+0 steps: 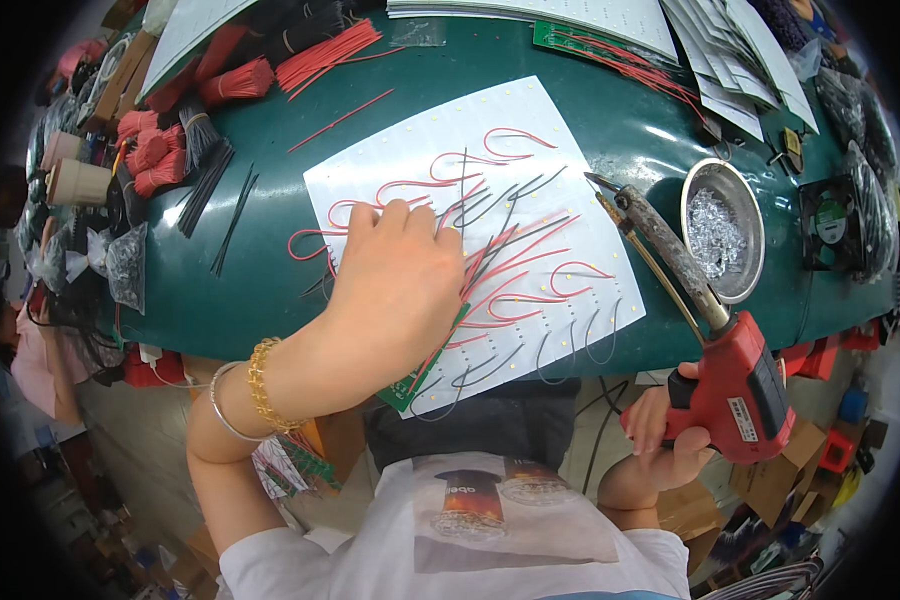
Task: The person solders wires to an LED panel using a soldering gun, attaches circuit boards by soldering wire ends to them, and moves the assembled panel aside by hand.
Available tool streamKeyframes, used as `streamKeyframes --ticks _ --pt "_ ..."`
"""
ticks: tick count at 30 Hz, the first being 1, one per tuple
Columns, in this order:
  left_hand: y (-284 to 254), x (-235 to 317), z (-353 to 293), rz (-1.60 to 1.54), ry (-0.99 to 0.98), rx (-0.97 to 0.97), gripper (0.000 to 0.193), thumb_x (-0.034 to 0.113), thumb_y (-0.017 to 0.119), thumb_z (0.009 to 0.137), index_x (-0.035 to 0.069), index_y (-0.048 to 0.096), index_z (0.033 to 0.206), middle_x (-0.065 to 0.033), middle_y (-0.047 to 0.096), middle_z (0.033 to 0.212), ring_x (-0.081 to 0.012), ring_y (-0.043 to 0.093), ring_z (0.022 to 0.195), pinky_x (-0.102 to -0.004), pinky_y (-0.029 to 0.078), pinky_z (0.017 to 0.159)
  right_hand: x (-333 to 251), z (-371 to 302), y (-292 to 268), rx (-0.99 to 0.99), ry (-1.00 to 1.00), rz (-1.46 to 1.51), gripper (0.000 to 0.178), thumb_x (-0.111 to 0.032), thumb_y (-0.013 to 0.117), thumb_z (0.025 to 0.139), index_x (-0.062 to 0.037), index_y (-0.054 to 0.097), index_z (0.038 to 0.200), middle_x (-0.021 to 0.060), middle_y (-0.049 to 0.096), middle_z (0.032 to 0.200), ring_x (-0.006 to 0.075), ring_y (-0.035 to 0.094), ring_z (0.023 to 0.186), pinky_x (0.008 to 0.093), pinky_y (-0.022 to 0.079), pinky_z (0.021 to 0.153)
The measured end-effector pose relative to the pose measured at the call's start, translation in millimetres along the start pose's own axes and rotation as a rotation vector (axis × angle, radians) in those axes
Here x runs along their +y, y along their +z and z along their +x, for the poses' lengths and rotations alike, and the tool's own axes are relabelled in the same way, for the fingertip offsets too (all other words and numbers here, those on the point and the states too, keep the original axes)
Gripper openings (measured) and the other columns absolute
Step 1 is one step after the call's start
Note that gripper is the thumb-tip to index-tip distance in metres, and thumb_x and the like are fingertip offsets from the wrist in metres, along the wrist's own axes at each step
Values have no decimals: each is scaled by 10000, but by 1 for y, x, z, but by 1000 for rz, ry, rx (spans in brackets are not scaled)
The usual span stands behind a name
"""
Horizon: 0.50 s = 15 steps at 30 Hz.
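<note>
A white LED panel (pixel 370 160) lies slanted on the green table, with rows of small yellowish spots and looped red and black wires. Over its left part, my left hand (pixel 400 285) is closed with the fingertips pointing down among the wires; what they pinch is hidden. Beneath that hand runs a green circuit board strip (pixel 402 392) beside a bundle of red and black wires (pixel 505 250). My right hand (pixel 660 420) grips a red soldering gun (pixel 745 385) off the table's front edge. Its metal tip and brass-coloured feed tube point up-left, near the panel's right edge.
A metal bowl (pixel 691 205) of small clear pieces stands right of the soldering gun. Red wire bundles (pixel 325 55) and black wires (pixel 205 185) lie at left. Stacked white panels (pixel 560 22) fill the back. A black fan (pixel 830 222) sits at far right.
</note>
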<state>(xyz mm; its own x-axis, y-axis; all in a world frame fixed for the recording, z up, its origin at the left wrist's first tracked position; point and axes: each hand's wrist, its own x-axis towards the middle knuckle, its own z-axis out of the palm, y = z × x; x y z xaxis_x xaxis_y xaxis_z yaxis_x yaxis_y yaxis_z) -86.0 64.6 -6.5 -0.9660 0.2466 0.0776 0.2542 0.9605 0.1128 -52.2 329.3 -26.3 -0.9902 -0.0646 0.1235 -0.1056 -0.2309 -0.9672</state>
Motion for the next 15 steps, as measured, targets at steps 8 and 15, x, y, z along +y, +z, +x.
streamKeyframes --ticks 8,15 --pt "-5 -5 9 -246 -88 -352 67 80 600 673 35 556 696 -70 488 502 -282 489 515 -370 417 594 3 -1 -3 -21 -35 13 680 -469 560 876 94 361 1201 2 433 476 92 399 353 227 351 368" --pt "4 -10 -3 -672 90 -71 162 -7 619 618 52 523 735 -51 501 664 -229 497 659 -328 407 597 1 5 -4 -49 -18 74 648 -445 534 898 81 337 1220 0 421 492 95 396 363 228 358 377"
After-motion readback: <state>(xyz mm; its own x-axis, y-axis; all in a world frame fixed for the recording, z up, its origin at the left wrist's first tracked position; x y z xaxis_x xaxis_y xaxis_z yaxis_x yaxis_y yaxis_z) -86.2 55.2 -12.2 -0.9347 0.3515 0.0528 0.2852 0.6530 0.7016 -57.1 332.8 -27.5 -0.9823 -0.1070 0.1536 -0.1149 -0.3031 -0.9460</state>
